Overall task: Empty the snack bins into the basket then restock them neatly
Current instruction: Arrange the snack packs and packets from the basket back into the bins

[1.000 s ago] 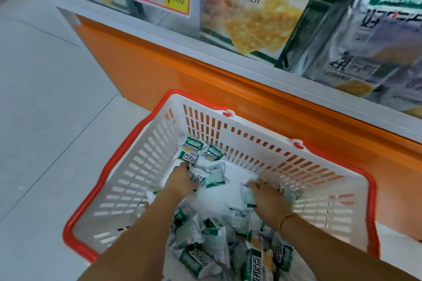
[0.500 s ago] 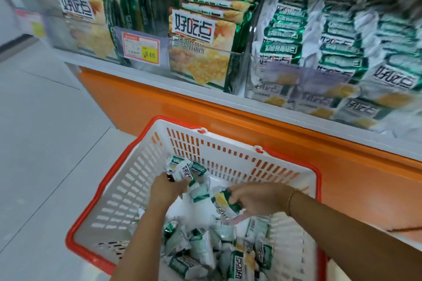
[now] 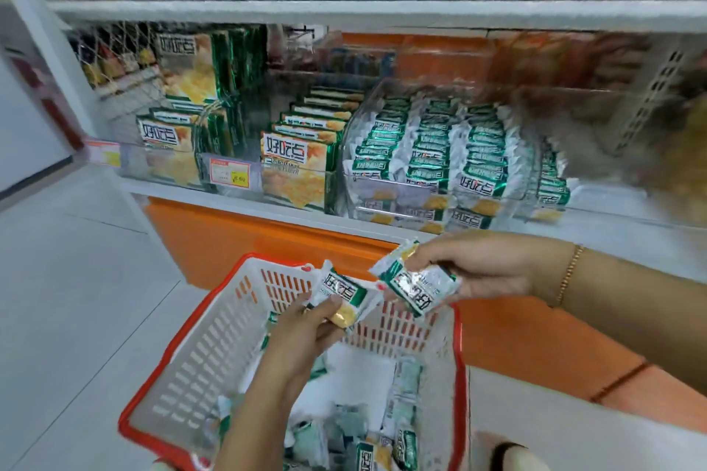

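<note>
The restocking part looks well begun. A clear bin point(image 3: 432, 161) on the shelf point(image 3: 229, 191) is already filled with neat rows of green and white snack packs point(image 3: 424, 149), each stood on its edge with the printed face to the front. Many loose packs point(image 3: 382, 444) are left in the white and red basket point(image 3: 183, 367), mostly at its near end, so a good share of the work is judged to be left.

One snack pack point(image 3: 344, 296) is held in the left hand point(image 3: 302, 340), above the far end of the basket. Its long side is tipped, running from low right up to high left. A second pack point(image 3: 417, 287) is pinched in the right hand point(image 3: 478, 268), just beside the first and a bit higher. Its long side slants from high left down to low right, with the printed face turned up. Both hands are closed around their packs, not spread wide
</note>
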